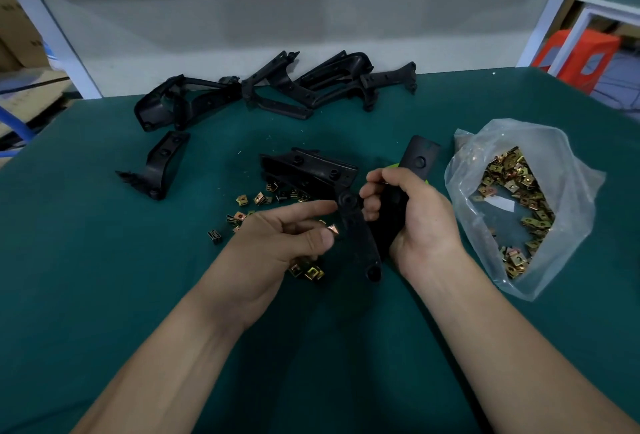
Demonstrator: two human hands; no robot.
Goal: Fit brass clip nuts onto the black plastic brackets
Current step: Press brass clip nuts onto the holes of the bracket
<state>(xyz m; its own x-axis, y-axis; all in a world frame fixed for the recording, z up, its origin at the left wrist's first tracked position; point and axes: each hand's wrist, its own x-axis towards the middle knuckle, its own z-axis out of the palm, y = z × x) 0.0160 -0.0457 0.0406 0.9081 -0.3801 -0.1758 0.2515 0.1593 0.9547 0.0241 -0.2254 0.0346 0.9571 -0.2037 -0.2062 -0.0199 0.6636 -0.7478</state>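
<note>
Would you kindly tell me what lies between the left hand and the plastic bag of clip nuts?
The right hand, gripping a black bracket, lies between them; the head view shows it.

Right hand (422, 222) grips black bracket (360, 236); left hand (277, 243) pinches brass clip nut (333, 228); loose nuts (242, 199), plastic bag (554, 156) on green table (104, 260).

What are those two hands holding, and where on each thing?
Right hand grips a black bracket around its middle. Left hand seems to pinch one brass clip nut at its thumb tip.
</note>
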